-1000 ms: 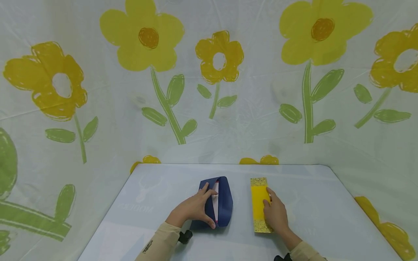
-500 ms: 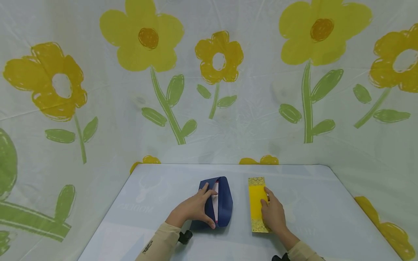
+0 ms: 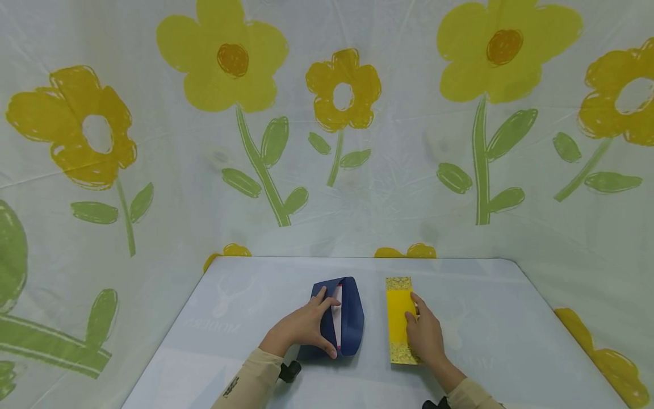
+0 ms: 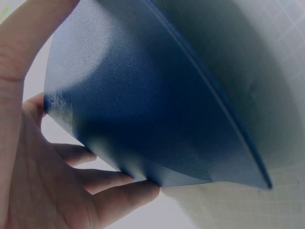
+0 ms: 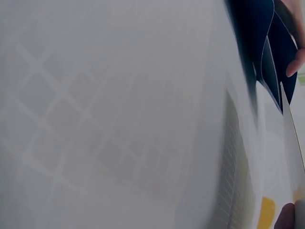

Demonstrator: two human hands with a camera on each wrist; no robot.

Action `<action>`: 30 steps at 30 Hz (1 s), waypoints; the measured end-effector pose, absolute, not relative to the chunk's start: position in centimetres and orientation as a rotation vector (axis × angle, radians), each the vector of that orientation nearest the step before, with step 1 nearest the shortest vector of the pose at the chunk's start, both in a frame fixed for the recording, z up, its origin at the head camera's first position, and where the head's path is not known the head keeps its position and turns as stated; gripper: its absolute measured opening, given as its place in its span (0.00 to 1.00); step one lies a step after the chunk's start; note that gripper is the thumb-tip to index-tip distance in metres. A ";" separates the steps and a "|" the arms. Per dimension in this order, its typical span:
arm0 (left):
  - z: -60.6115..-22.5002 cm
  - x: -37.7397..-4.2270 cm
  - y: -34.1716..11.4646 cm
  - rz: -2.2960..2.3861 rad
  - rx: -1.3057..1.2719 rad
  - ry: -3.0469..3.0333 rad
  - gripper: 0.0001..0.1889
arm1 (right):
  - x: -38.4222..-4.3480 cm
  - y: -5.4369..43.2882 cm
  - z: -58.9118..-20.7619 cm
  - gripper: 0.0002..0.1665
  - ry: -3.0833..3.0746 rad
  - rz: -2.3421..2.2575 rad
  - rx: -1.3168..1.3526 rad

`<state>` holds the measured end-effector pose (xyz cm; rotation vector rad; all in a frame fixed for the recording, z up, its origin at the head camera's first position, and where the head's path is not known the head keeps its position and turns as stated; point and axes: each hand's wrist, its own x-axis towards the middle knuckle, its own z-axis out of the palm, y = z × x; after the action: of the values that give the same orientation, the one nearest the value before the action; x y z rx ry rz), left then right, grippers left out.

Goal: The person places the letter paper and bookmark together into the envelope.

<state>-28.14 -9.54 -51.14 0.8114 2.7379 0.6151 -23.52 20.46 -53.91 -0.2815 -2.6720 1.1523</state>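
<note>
A dark blue envelope [image 3: 352,326] stands mouth-up on the table, its flap spread to the right. Between flap and body shows a white paper [image 3: 337,324] with red edges. My left hand [image 3: 301,326] grips the envelope by its two ends, thumb at the near end and fingers along the far side. In the left wrist view, the envelope [image 4: 138,86] fills the span between thumb and fingertips. To the right, my right hand [image 3: 426,338] pinches a yellow card [image 3: 397,318] with gold patterned ends by its right edge. The right wrist view catches this card [image 5: 291,138] edge-on near the envelope [image 5: 250,28].
The white table [image 3: 511,318] extends around both hands, with its far edge behind them. A pale curtain [image 3: 398,170] printed with yellow flowers hangs along the back and sides. A dark wrist device [image 3: 290,371] sits under the left wrist.
My right hand has moved slightly left with the yellow card, nearer the envelope. The left hand and the envelope have stayed where they were.
</note>
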 end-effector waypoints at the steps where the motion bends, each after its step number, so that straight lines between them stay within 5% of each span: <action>1: -51.1 -28.1 -9.5 0.616 0.810 2.738 0.60 | -23.6 20.4 -53.9 0.32 -2.668 1.155 -0.282; 30: -51.0 -28.1 -9.7 0.631 0.818 2.729 0.60 | -23.3 18.6 -53.1 0.32 -2.626 1.233 -0.248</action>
<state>-28.14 -9.67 -51.03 0.8182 2.7288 0.6315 -23.33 18.56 -53.06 -0.2483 -2.6260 1.2325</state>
